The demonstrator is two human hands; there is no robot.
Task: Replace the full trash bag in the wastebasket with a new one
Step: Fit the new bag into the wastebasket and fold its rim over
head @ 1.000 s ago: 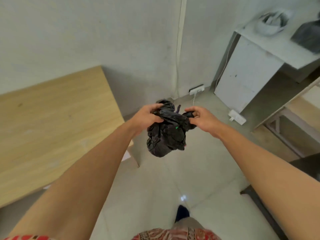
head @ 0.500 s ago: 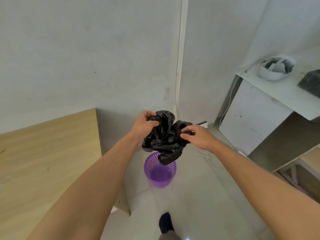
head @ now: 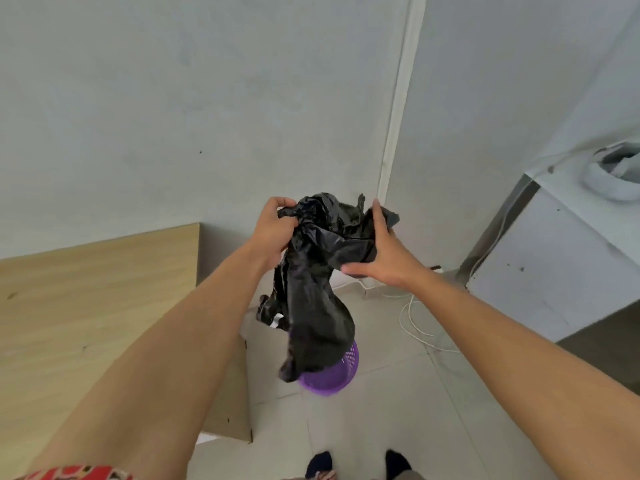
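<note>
Head view: black bag [head: 317, 306], bunched a second ago, now hangs unfurled at frame center over the purple wastebasket [head: 341, 374], left hand [head: 273, 230] gripping its top edge, right hand [head: 379, 251] pinching the other side, so lining the basket looks next.

I see pale grey walls [head: 207, 98] meeting at a corner, a tiled floor [head: 398, 410], a wooden surface [head: 86, 306] left, a white cabinet [head: 554, 271] right.
</note>
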